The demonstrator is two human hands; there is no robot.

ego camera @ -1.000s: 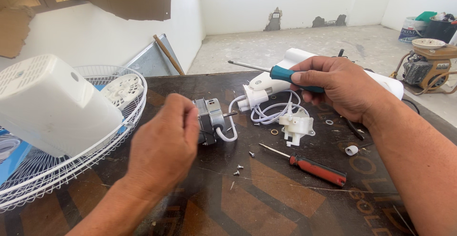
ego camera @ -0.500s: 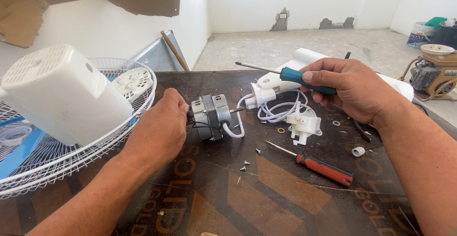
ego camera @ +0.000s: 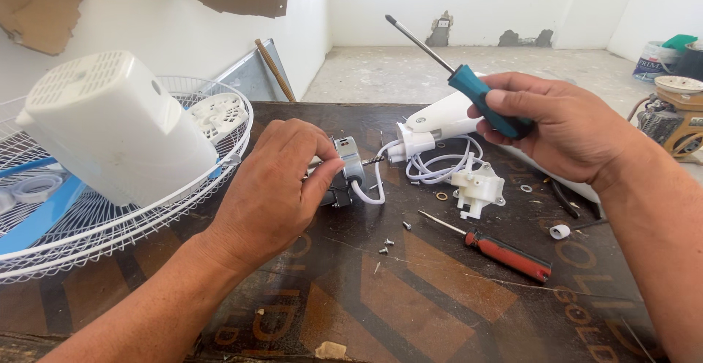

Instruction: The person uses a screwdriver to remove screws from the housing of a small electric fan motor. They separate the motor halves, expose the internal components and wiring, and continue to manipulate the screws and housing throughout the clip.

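At the far left a white wire fan guard (ego camera: 110, 220) is laid flat on the dark table (ego camera: 410, 312), and a white plastic motor housing (ego camera: 110, 132) is rested on it, tilted, apparently set aside out of the working space. Part of the guard is cut off by the left edge of the view, and a blue shape beneath it cannot be identified.

Near the middle, a small fan motor (ego camera: 344, 176) is gripped by the left hand (ego camera: 274, 187), the fingers closed over its near side so that it is steadied on the table; most of the motor is hidden behind that hand, and only its metal end and shaft are seen. A white cable (ego camera: 432, 165) is run from it to a white plastic neck piece (ego camera: 432, 125) just beside it.

Loose screws (ego camera: 386, 244) are scattered in front, close to a white switch block (ego camera: 477, 189) and a red-handled screwdriver (ego camera: 505, 253) lying flat.

To the right, a teal-handled screwdriver (ego camera: 476, 92) is clasped in the closed right hand (ego camera: 560, 125), lifted clear of the table with its tip pointed up and away, so no screw is engaged. Objects at the far right edge are cropped and hard to make out
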